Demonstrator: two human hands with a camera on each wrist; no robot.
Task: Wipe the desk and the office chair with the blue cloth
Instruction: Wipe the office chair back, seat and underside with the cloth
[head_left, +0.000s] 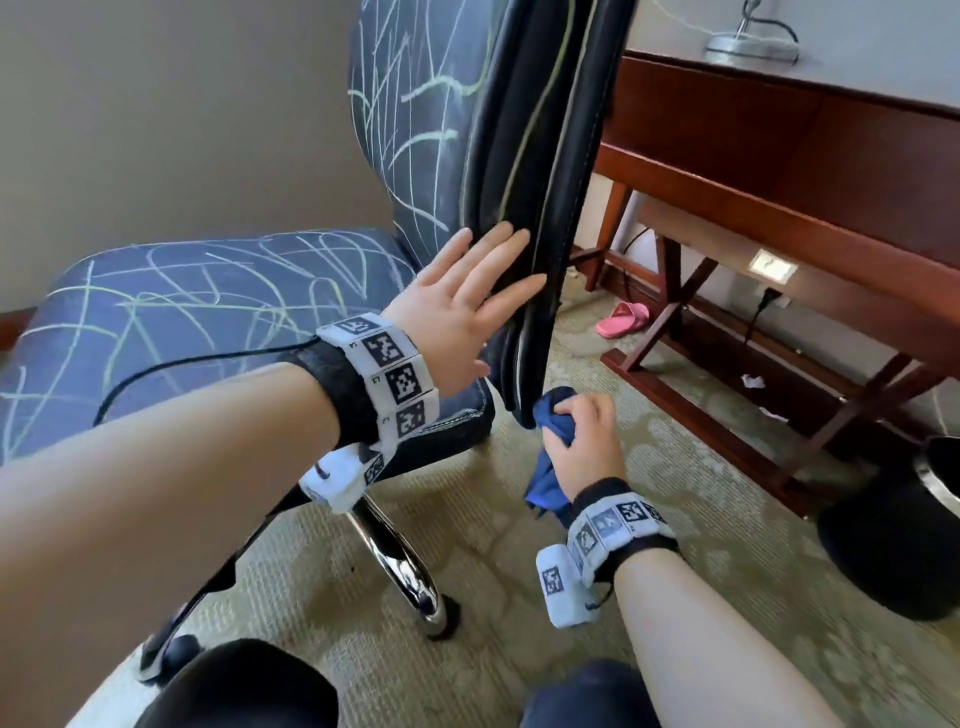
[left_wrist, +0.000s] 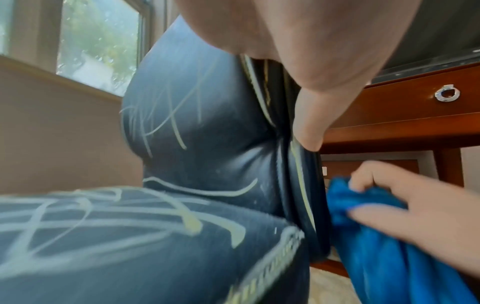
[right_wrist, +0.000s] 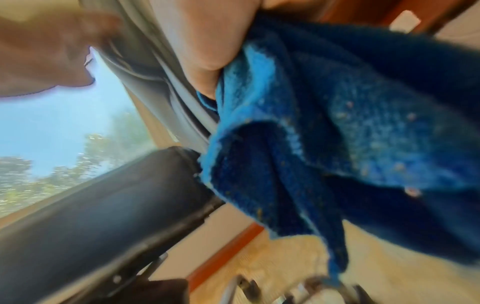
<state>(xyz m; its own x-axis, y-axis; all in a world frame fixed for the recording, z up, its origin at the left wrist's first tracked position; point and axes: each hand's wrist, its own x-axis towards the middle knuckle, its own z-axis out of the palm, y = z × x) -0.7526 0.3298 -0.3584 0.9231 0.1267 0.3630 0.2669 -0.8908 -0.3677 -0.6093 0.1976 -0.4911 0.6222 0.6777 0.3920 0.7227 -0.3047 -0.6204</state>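
Observation:
The office chair (head_left: 218, 306) has a dark blue seat and backrest (head_left: 415, 114) covered in pale scribble lines, with a black side edge (head_left: 540, 208). My left hand (head_left: 467, 296) lies flat with straight fingers against that black edge of the backrest. My right hand (head_left: 587, 441) grips the bunched blue cloth (head_left: 550, 467) at the bottom corner of the backrest. In the left wrist view the blue cloth (left_wrist: 376, 236) sits just behind the chair edge (left_wrist: 301, 185). The right wrist view is filled by the blue cloth (right_wrist: 337, 133). The wooden desk (head_left: 779, 171) stands to the right.
A chrome chair leg (head_left: 405, 571) and a castor (head_left: 176, 649) stand on the patterned carpet. A pink slipper (head_left: 623, 318) and paper scraps lie under the desk. A black bin (head_left: 893, 530) sits at the right. A lamp base (head_left: 753, 47) rests on the desk.

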